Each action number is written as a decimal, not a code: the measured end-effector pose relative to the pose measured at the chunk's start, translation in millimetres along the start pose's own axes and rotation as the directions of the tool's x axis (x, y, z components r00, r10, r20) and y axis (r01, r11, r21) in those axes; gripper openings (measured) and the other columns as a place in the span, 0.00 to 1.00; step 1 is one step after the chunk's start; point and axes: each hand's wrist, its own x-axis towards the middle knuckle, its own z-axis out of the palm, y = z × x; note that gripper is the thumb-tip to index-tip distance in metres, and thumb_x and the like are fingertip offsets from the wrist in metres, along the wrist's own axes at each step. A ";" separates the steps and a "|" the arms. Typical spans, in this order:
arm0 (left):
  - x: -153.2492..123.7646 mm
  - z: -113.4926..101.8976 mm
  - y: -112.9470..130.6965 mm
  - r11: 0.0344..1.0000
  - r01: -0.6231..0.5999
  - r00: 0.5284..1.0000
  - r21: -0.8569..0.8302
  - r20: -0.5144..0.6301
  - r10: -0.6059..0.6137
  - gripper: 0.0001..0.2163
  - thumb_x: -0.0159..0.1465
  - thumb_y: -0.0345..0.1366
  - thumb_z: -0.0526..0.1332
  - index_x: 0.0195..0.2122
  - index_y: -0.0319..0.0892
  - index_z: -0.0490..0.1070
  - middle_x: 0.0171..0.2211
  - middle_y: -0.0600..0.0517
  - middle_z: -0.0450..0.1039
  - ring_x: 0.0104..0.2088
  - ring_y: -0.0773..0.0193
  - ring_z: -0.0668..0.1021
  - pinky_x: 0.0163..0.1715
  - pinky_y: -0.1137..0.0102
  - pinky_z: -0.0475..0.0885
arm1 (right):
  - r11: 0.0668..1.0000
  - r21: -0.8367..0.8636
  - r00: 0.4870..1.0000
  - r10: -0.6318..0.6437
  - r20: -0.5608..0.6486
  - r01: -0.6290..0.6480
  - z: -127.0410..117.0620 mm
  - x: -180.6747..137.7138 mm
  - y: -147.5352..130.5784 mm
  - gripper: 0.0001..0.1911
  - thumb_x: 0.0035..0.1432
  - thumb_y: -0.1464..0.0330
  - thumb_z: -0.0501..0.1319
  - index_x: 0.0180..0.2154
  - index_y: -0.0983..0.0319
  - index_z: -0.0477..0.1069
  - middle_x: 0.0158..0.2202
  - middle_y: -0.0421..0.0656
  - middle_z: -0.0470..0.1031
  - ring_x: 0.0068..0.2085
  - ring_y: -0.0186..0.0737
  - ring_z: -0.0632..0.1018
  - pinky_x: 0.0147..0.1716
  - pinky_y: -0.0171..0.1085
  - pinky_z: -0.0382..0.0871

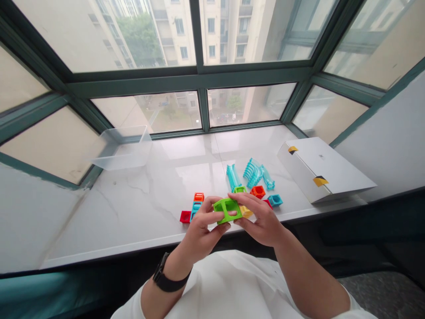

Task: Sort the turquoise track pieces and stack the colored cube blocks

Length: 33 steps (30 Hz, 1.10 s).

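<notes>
Lime-green plastic cube frame held between my two hands just above the front edge of a polished white marble windowsill. My left hand, a black watch on its wrist, is closed around the near side of the frame, while my right hand grips the far side with its fingertips.

Small building pieces lie around my hands: an orange square, a teal square and a red square to the left, with an orange-red square and a blue square to the right. Behind them rests a heap of translucent teal curved pieces. A transparent plastic bin stands toward the far left of the sill, and a white cardboard box with black-and-yellow tape lies at the right.

Grey veins cross the marble, which reflects the light from a green-framed bay window. Apartment towers and a tree show through the glass.

A yellow piece is partly hidden behind my right hand, and a red piece beside it is nearly covered. A green piece is cut off behind my fingers.
</notes>
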 end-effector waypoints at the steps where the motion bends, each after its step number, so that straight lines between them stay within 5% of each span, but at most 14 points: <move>1: 0.2 1.8 0.5 0.999 0.016 1.000 -0.031 -0.005 -0.016 0.11 0.71 0.33 0.64 0.51 0.51 0.81 0.53 0.44 0.69 0.54 0.54 0.76 0.54 0.57 0.77 | 1.000 0.000 1.000 0.003 -0.002 -0.003 -0.3 0.0 0.2 0.30 0.68 0.67 0.66 0.69 0.51 0.65 0.58 0.47 0.78 0.58 0.49 0.80 0.57 0.46 0.78; 6: 0.4 4.7 1.5 0.999 0.000 1.000 -0.049 -0.015 -0.001 0.11 0.72 0.32 0.63 0.51 0.51 0.80 0.53 0.44 0.68 0.54 0.55 0.75 0.54 0.56 0.76 | 1.000 0.007 1.000 0.002 0.004 -0.002 -2.6 -0.6 1.6 0.30 0.68 0.66 0.66 0.68 0.51 0.65 0.59 0.47 0.78 0.58 0.49 0.79 0.58 0.47 0.77; 16: -1.9 -8.1 -6.0 0.892 -0.177 0.982 0.415 0.013 0.189 0.19 0.69 0.33 0.64 0.61 0.50 0.75 0.56 0.43 0.70 0.56 0.51 0.75 0.58 0.52 0.73 | 0.997 0.030 0.997 0.075 0.021 -0.076 -9.6 -2.0 1.7 0.28 0.66 0.64 0.67 0.66 0.53 0.69 0.54 0.47 0.79 0.51 0.48 0.80 0.52 0.46 0.78; 20: 0.4 -5.2 -5.7 0.961 -0.067 0.992 0.268 -0.088 0.094 0.14 0.73 0.36 0.61 0.58 0.49 0.77 0.54 0.43 0.75 0.55 0.54 0.78 0.57 0.56 0.75 | 0.993 0.014 0.993 0.116 -0.024 -0.115 -13.7 0.5 0.2 0.26 0.65 0.60 0.68 0.63 0.53 0.72 0.47 0.45 0.79 0.43 0.44 0.79 0.45 0.43 0.79; 26: 7.8 7.3 -8.9 0.990 0.113 0.990 -0.084 -0.071 -0.119 0.12 0.74 0.43 0.61 0.51 0.45 0.79 0.59 0.41 0.74 0.60 0.50 0.76 0.60 0.54 0.74 | 0.992 -0.006 0.992 0.128 -0.015 -0.128 -12.9 -0.1 3.4 0.24 0.66 0.60 0.67 0.62 0.53 0.72 0.46 0.45 0.79 0.42 0.43 0.80 0.45 0.43 0.79; 33: 23.6 26.8 -15.0 0.756 0.282 0.915 -0.590 -0.072 -0.398 0.14 0.71 0.49 0.64 0.42 0.43 0.74 0.44 0.47 0.80 0.49 0.54 0.83 0.55 0.53 0.77 | 0.995 -0.047 0.992 0.088 -0.095 -0.093 -21.0 -0.7 12.4 0.34 0.62 0.60 0.72 0.67 0.51 0.66 0.61 0.49 0.72 0.54 0.50 0.79 0.48 0.46 0.82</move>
